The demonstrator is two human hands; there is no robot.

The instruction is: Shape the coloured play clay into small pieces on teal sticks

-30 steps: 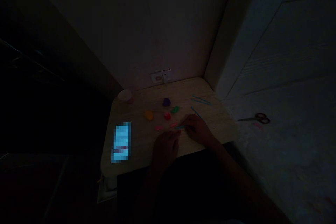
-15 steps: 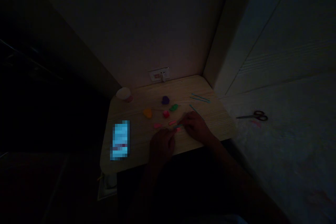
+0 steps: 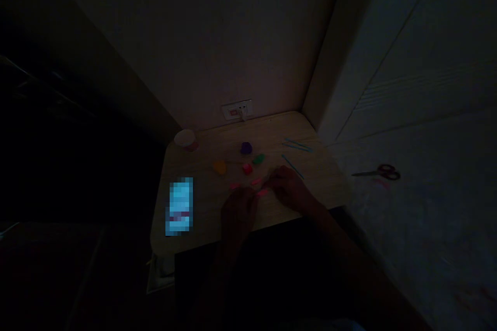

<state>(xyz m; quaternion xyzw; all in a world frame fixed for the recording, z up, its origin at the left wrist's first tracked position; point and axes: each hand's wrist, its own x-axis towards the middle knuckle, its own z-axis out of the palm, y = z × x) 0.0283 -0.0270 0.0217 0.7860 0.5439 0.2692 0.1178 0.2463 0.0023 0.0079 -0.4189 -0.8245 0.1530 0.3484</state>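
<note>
In dim light, my left hand [image 3: 237,212] is closed low over the front of the small table [image 3: 205,217], its fingertips at the left end of a flat pink clay-like piece [image 3: 262,193]. Facing it, my right hand [image 3: 288,187] pinches just above that piece's right end; what lies between these fingers is too dark to make out. Just beyond the fingers lie another pink strip [image 3: 257,181] and a pink piece [image 3: 234,186]. Farther back sit a red lump [image 3: 247,168], a green lump [image 3: 259,159], a purple lump [image 3: 246,148] and a yellow-orange lump [image 3: 220,167].
A lit phone [image 3: 179,207] lies at the table's left, with a paper cup [image 3: 185,139] behind it. Thin blue sticks [image 3: 293,166] rest at the right. Scissors [image 3: 376,171] lie on a pale surface beyond the right edge. A wall socket [image 3: 237,110] holds a plug.
My fingertips have drawn slightly apart, and more of the pink piece shows between them. The short blue-green bit seen earlier at my right fingertips no longer shows clearly. The view has shifted slightly.
</note>
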